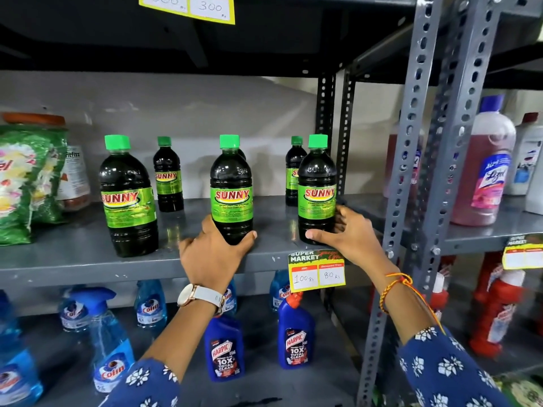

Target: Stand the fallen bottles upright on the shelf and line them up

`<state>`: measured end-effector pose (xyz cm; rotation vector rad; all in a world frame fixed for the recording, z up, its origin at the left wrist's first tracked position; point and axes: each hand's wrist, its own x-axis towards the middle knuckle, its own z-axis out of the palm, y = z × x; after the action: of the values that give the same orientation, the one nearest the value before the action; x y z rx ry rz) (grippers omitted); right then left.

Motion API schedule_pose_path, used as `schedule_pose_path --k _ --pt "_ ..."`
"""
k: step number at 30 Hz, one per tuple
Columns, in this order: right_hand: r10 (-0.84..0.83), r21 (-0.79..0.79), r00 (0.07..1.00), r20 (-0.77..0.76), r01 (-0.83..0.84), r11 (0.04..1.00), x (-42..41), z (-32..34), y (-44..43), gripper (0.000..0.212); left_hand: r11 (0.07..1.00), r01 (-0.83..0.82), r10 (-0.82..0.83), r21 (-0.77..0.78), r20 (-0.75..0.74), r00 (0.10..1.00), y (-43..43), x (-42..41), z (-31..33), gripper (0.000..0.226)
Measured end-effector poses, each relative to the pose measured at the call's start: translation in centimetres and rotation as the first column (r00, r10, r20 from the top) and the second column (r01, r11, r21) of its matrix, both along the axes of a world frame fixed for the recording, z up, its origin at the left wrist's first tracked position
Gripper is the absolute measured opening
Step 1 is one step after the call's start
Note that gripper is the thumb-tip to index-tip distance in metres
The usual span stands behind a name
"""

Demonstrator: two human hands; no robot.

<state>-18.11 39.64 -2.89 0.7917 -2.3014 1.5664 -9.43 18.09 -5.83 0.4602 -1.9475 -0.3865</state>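
Observation:
Several dark Sunny bottles with green caps stand upright on the grey shelf (88, 259). Three are in a front row: the left bottle (127, 198), the middle bottle (231, 189) and the right bottle (316, 186). Smaller-looking ones stand behind: a back left bottle (167, 174) and a back right bottle (293, 171), with another mostly hidden behind the middle one. My left hand (214, 254) wraps the base of the middle bottle. My right hand (349, 233) holds the base of the right bottle, thumb in front, fingers behind.
A green detergent pouch (20, 183) and a jar (73, 171) sit at the shelf's left. A price tag (317, 271) hangs from the shelf edge. Perforated grey uprights (411, 171) stand right, with a pink Lizol bottle (484, 171) beyond. Blue spray bottles (111, 348) and Harpic bottles (224, 348) fill the lower shelf.

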Motion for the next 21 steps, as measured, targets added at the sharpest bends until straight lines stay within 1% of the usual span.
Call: schedule_pose_path --k 8,11,13,14,15,16,17,18,19,20,21 --pt "-0.011 0.033 1.0 -0.003 0.011 0.999 0.7 0.3 -0.1 0.067 1.0 -0.002 0.002 0.015 0.043 0.999 -0.2 0.1 0.0 0.067" --pt "-0.027 0.05 1.0 -0.01 0.027 0.998 0.9 0.3 -0.2 0.067 0.999 0.019 -0.022 0.04 0.057 0.998 0.0 0.3 0.1 0.067" --pt "-0.04 0.064 0.999 0.0 0.04 0.997 1.3 0.4 -0.3 0.066 0.998 0.032 -0.036 0.053 0.09 0.995 -0.2 0.4 0.4 0.075" --pt "-0.049 0.07 0.999 0.003 0.049 0.996 1.7 0.4 -0.4 0.066 0.998 0.037 -0.044 0.054 0.129 0.991 -0.2 0.5 0.4 0.082" --pt "-0.073 0.067 0.997 -0.017 0.074 0.995 2.1 0.5 -0.6 0.066 0.998 0.048 -0.054 0.045 0.155 0.986 -0.4 0.7 0.4 0.092" --pt "-0.135 0.059 0.989 -0.059 0.138 0.989 2.6 0.4 -0.9 0.071 0.997 0.072 -0.077 0.034 0.162 0.984 -0.8 1.0 0.4 0.1" --pt "-0.211 0.029 0.97 -0.121 0.216 0.976 3.0 0.2 -1.3 0.079 0.992 0.121 -0.126 0.041 0.146 0.981 -1.2 1.3 0.4 0.105" --pt "-0.299 -0.01 0.938 -0.177 0.302 0.953 3.7 0.2 -1.8 0.089 0.984 0.172 -0.176 0.043 0.109 0.978 -1.5 1.8 0.6 0.105" --pt "-0.372 -0.064 0.897 -0.238 0.368 0.928 4.4 0.3 -2.5 0.094 0.974 0.224 -0.225 0.023 0.051 0.973 -1.9 2.3 0.7 0.101" --pt "-0.416 -0.114 0.859 -0.297 0.401 0.909 5.4 0.8 -3.5 0.093 0.966 0.255 -0.257 -0.051 -0.021 0.966 -2.5 2.8 1.2 0.093" --pt "-0.414 -0.138 0.834 -0.366 0.391 0.91 6.1 1.4 -4.7 0.091 0.955 0.252 -0.268 -0.154 -0.092 0.959 -3.3 3.2 1.8 0.083"
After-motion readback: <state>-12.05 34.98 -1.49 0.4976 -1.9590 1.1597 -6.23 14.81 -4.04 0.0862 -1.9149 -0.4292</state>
